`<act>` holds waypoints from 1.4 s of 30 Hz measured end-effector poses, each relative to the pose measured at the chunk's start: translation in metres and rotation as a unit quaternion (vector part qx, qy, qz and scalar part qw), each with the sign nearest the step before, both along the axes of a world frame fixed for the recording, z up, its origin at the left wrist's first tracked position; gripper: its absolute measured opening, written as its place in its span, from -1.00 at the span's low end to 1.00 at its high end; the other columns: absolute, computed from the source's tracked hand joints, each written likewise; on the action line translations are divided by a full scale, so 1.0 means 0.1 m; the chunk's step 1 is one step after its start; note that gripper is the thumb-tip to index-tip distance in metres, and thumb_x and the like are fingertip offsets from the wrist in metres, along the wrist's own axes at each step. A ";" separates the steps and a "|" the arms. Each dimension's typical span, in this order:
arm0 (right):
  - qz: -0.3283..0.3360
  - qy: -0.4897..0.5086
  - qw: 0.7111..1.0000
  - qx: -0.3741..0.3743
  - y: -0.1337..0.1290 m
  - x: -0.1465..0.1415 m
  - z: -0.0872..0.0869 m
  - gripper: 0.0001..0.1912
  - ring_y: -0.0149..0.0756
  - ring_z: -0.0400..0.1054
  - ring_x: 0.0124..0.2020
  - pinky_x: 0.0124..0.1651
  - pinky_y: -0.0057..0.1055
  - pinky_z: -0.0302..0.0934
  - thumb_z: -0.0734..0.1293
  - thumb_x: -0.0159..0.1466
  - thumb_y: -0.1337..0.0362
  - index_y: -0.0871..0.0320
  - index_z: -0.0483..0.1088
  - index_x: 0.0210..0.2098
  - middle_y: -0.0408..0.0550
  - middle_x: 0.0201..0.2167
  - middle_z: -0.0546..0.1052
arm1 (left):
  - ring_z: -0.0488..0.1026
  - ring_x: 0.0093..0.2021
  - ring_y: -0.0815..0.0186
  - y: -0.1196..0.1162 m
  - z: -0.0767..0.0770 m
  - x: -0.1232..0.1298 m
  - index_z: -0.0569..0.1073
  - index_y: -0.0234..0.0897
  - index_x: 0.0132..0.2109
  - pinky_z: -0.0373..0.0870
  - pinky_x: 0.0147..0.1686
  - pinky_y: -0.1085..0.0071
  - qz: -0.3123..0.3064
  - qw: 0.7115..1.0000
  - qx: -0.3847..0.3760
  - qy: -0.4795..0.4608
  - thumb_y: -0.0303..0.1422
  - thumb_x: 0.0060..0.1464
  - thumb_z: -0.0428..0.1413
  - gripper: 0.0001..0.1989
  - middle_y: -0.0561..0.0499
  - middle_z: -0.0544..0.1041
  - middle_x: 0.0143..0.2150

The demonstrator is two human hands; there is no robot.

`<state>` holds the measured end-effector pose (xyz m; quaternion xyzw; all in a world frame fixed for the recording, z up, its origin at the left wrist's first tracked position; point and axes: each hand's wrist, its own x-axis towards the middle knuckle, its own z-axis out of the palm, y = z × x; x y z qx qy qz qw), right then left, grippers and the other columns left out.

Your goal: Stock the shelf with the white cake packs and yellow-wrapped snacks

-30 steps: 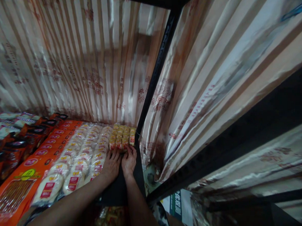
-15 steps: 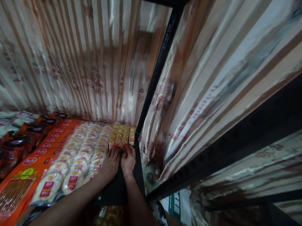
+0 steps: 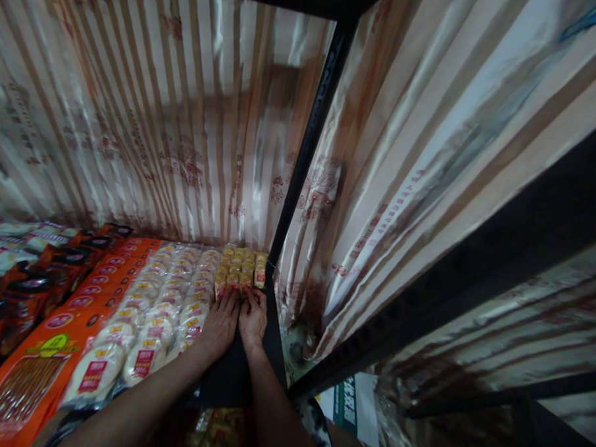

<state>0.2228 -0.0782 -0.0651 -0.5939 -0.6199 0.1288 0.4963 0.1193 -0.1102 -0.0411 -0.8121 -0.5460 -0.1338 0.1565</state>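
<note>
Small yellow snack packs (image 3: 237,260) stand in tight rows at the shelf's right back corner. My left hand (image 3: 221,320) lies with outstretched fingers against the front of these packs, at their left half. Close beside it, my right hand (image 3: 253,317) touches the front of the right half with slightly bent, parted fingers. The fingers cover the lower faces of the front packs. To the left of my left hand run rows of clear-wrapped round white crackers (image 3: 144,358), with red labels. Under my wrists shows the dark shelf board (image 3: 226,385).
Orange bags of stick snacks (image 3: 51,331) and dark-orange bags (image 3: 25,297) fill the left. A black shelf post (image 3: 309,138) rises at the right corner, before a striped plastic curtain (image 3: 208,114). A black beam (image 3: 448,276) crosses the right side. More yellow packs (image 3: 222,431) lie below the board.
Both hands stay at the front of the yellow packs, with only a slight shift of the fingers. The view has tilted a little.
</note>
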 end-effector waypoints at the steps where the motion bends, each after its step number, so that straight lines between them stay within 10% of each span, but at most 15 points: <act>1: 0.005 0.005 1.000 0.005 0.00 0.00 -0.01 -0.55 -0.30 0.32 -0.07 0.02 -0.40 0.24 0.12 0.15 0.45 0.10 0.47 -0.07 0.00 -0.10 0.41 | 0.17 0.24 0.12 0.01 0.02 0.02 0.32 -0.42 0.14 0.20 0.14 0.17 -0.004 1.000 0.005 0.000 -0.53 0.12 -0.15 -0.56 -0.22 0.32 0.19; 19: -0.036 0.145 0.989 0.011 0.03 0.06 -0.04 -0.65 -0.29 0.39 -0.22 -0.06 -0.35 0.25 0.10 0.07 0.43 0.17 0.34 -0.19 0.01 -0.25 0.48 | 0.03 0.31 0.15 0.11 0.11 0.11 0.20 -0.40 0.24 0.17 0.17 0.18 -0.004 0.997 -0.079 0.020 -0.55 0.11 -0.19 -0.48 -0.14 0.14 0.30; 42: -0.057 0.097 0.993 -0.040 0.79 -0.01 -0.05 -0.48 -0.19 0.08 0.24 0.26 -0.17 -0.08 0.06 0.24 0.18 0.25 0.27 0.12 0.14 0.17 0.30 | 0.10 0.28 0.15 0.12 -0.06 0.10 0.11 -0.26 0.29 0.17 0.13 0.09 -0.010 0.999 -0.039 -0.001 -0.51 0.09 -0.19 -0.42 -0.11 0.21 0.28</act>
